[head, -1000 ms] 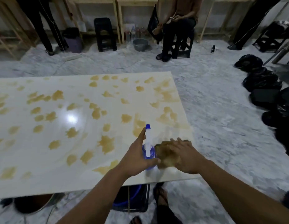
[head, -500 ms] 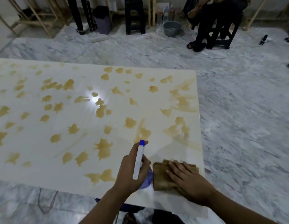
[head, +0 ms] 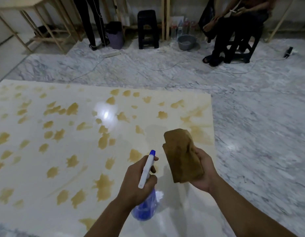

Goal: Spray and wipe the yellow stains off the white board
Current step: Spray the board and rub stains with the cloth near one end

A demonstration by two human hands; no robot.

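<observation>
With the left hand (head: 139, 183) wrapped round the spray bottle (head: 145, 199) and the right hand (head: 203, 171) gripping a folded brown cloth (head: 181, 156) held clear of the white board (head: 37, 211), risk is smearing: cloth looks saturated, likely drags yellow stains (head: 104, 184) around like the streaks at 2 o'clock. Stains cover 9 to 1 o'clock. Bottle holds blue liquid, level unclear. Grey basin (head: 186, 41) at 12; contents unclear.

White board (head: 37, 168) over the marble floor (head: 250, 117)

We see yellow stains (head: 104, 184) scattered across it — smeared near the far right corner.
</observation>
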